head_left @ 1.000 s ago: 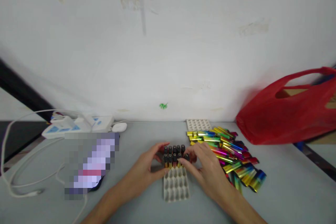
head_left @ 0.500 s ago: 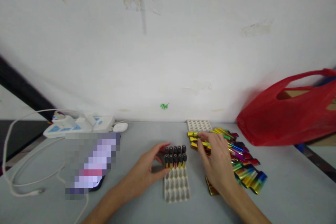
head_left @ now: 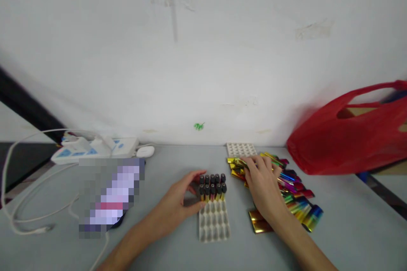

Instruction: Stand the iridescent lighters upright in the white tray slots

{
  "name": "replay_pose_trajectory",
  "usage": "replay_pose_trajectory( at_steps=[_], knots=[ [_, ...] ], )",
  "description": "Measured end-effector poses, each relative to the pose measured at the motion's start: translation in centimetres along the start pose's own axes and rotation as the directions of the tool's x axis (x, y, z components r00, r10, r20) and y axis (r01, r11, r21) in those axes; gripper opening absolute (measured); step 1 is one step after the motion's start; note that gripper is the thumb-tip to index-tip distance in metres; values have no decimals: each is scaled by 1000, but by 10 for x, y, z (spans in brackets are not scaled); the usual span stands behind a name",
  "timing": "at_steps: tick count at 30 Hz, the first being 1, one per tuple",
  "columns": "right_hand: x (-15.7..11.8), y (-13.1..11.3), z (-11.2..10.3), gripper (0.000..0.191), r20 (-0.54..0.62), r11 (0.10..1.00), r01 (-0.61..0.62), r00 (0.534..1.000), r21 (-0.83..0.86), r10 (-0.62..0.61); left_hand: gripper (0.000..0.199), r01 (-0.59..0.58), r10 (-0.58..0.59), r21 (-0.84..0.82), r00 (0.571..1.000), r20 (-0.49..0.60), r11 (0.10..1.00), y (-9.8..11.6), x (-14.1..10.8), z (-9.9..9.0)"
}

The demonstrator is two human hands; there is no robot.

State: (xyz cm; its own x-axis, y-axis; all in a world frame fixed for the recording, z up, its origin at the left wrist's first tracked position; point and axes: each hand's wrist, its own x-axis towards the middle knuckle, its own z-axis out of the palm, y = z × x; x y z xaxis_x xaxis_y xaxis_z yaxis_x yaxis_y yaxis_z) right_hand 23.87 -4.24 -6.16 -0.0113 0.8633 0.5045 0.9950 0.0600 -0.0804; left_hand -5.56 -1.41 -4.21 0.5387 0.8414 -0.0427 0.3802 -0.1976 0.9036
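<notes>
A white tray with rows of hollows lies in front of me. Several black-topped cylinders stand upright in its two far rows. My left hand is at the tray's left side, thumb and fingers apart around its far left part. My right hand reaches down over the left part of a pile of shiny foil pieces, fingers bent on gold ones; whether it grips one is hidden. Another gold foil piece lies below the right wrist.
A second white tray lies by the wall. To the right is a red bag. At left are a power strip, white cables, a white earphone case and a phone with a blurred screen.
My right hand has moved slightly right and up, deeper over the foil pile, uncovering more of the gold piece below the wrist. My left hand stays beside the tray.
</notes>
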Motion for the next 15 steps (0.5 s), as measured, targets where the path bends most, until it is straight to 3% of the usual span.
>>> replay_pose_trajectory(
  at_steps=[11,15],
  knots=[
    [-1,-2,2,8,41,998,1,999,67,-3,70,18,-18,18,1000,7,1000,-1,0,-1],
    [-2,-3,2,16,60,998,30,998,55,-33,74,-2,2,13,1000,3,1000,1,-1,-1]
  ],
)
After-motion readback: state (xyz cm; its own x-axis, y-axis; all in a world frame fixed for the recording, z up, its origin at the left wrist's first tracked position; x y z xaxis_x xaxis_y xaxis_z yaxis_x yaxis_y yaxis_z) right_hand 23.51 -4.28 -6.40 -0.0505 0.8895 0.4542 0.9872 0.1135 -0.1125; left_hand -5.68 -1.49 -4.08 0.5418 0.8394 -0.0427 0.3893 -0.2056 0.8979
